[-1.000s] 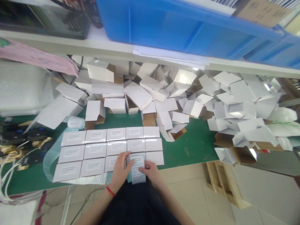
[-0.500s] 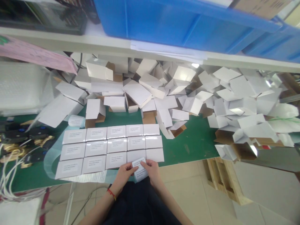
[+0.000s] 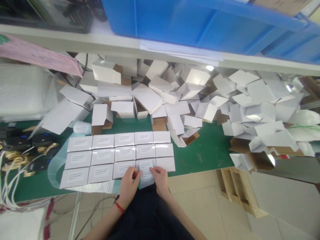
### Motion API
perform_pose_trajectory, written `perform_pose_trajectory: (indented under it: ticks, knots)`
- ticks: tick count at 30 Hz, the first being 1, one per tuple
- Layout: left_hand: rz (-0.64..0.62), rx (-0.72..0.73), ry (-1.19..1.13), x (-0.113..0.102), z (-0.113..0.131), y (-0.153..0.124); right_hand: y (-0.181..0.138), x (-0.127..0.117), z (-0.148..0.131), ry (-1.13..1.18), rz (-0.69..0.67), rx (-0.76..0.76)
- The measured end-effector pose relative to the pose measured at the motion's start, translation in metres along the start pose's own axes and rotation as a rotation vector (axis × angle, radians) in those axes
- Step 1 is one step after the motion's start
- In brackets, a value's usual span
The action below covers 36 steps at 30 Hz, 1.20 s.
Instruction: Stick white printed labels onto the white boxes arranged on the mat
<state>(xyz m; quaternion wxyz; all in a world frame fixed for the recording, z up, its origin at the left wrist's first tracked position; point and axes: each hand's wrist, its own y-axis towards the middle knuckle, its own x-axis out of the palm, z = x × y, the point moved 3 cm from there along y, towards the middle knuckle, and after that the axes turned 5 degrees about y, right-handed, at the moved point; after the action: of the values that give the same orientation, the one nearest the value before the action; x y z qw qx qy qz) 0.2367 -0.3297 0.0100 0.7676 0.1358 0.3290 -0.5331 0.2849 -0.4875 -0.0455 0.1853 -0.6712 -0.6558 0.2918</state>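
Both hands meet at the near edge of the green mat (image 3: 205,153). My left hand (image 3: 129,183), with a red string at its wrist, pinches the left edge of a white printed label sheet (image 3: 146,171). On the sheet's right edge rest the closed fingers of my right hand (image 3: 160,176). The sheet lies over the front row of a grid of white boxes (image 3: 117,155), three rows deep, most bearing a printed label on top.
A big heap of open white cartons (image 3: 200,103) fills the back and right of the mat. Brass fittings and white cables (image 3: 22,160) lie at the left. A shelf with blue bins (image 3: 190,23) hangs overhead. A wooden pallet (image 3: 237,193) stands on the floor.
The label sheet was pulled down off the boxes toward my lap half a second ago; now both hands have brought it back up onto the front row of boxes.
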Motion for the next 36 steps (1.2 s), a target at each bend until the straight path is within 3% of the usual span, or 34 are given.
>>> perform_pose_trajectory:
  ticks: [5, 10, 27, 36]
  knots:
    - [-0.036, 0.420, 0.111, 0.006, 0.012, -0.009, -0.001, -0.001, 0.000, -0.097, 0.039, -0.023]
    - [-0.124, 0.592, 0.226, 0.019, 0.015, -0.011, -0.003, -0.001, -0.005, -0.146, 0.007, -0.027]
    - [-0.196, 0.607, 0.277, 0.033, 0.007, -0.010, -0.007, 0.000, -0.009, -0.204, -0.005, -0.040]
    - [-0.174, 0.656, 0.340, 0.042, 0.016, -0.001, -0.008, 0.000, -0.014, -0.203, -0.007, -0.048]
